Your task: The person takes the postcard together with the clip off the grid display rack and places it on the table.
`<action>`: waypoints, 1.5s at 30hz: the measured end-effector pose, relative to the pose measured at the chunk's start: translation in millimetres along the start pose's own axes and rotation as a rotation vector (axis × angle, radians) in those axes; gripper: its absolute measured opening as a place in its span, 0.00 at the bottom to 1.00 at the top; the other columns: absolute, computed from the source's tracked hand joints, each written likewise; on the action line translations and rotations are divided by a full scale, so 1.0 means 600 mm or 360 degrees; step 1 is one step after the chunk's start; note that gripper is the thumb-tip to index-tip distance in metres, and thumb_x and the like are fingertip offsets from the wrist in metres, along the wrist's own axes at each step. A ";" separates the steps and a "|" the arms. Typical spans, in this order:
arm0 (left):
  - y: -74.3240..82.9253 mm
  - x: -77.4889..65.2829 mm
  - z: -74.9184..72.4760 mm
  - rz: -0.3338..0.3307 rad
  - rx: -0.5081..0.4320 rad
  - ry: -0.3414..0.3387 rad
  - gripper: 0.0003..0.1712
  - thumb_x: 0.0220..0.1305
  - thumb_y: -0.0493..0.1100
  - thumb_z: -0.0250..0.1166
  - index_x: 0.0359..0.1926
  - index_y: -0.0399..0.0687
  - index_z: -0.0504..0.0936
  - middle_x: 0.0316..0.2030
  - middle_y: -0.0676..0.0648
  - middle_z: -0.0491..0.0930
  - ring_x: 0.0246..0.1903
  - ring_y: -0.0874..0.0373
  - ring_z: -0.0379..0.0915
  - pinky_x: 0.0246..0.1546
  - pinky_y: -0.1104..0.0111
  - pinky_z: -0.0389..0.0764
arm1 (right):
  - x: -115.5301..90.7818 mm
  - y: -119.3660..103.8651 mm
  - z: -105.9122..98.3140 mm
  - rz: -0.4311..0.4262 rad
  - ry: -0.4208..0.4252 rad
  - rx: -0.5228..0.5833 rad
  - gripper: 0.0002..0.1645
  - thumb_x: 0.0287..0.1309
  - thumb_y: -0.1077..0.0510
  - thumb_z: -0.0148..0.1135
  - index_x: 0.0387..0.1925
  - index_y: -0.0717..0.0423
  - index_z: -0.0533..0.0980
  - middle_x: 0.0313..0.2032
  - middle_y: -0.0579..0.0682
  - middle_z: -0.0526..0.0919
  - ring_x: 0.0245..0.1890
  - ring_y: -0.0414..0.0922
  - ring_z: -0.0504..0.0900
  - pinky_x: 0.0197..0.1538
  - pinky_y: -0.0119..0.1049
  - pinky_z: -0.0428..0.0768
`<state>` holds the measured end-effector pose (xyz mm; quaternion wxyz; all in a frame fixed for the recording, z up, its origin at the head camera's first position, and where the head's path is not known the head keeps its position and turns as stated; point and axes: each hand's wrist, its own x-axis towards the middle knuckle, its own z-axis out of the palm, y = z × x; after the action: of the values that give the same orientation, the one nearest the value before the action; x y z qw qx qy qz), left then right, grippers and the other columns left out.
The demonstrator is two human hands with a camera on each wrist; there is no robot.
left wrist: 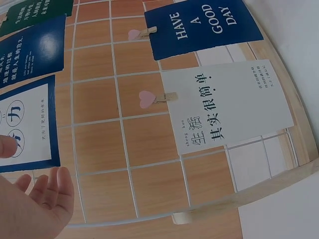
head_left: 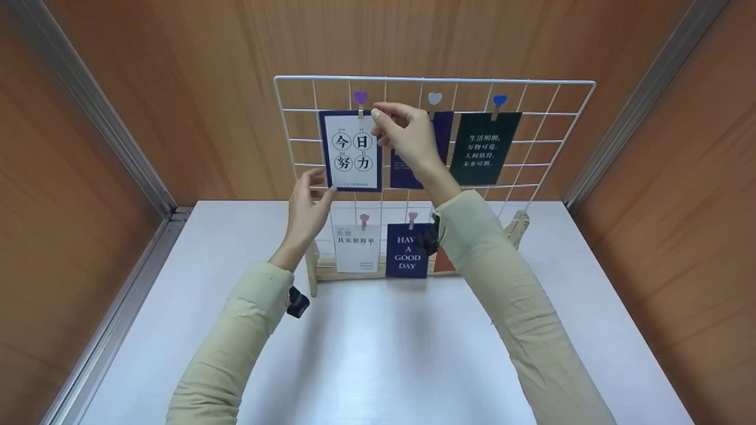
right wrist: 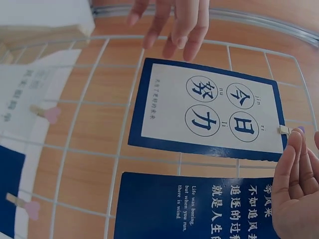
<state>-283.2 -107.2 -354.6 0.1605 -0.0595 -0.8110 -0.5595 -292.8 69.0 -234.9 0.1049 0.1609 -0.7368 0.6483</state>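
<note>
A blue-bordered white card (head_left: 354, 152) hangs upper left on the white wire grid (head_left: 546, 141), under a clothespin with a purple heart (head_left: 361, 97). My left hand (head_left: 307, 203) is at its lower left corner; in the left wrist view the thumb (left wrist: 7, 147) overlaps the card's front and the other fingers spread beside its edge. My right hand (head_left: 409, 134) is by the top right corner, fingertips close to the clothespin (right wrist: 285, 130) in the right wrist view. Behind that hand, a dark blue card (right wrist: 149, 206) is partly hidden.
A dark green card (head_left: 486, 147) hangs upper right. Lower down hang a white card (head_left: 357, 251), a "HAVE A GOOD DAY" card (head_left: 407, 262) and a partly hidden orange card (head_left: 444, 262). The grid stands in a wooden base (head_left: 348, 274) on the white table (head_left: 366, 354), before wood-grain panels.
</note>
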 end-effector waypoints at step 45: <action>-0.009 0.022 -0.002 -0.0015 0.0086 0.0008 0.09 0.62 0.36 0.53 0.42 0.38 0.76 0.35 0.47 0.75 0.36 0.57 0.69 0.40 0.69 0.68 | 0.075 0.012 0.034 0.0231 0.0027 -0.0037 0.17 0.60 0.57 0.51 0.49 0.57 0.73 0.23 0.54 0.78 0.18 0.42 0.76 0.27 0.30 0.76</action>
<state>-296.7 -111.3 -354.8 0.1614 -0.0500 -0.8256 -0.5383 -336.4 44.8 -228.0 0.0658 0.1003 -0.7530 0.6470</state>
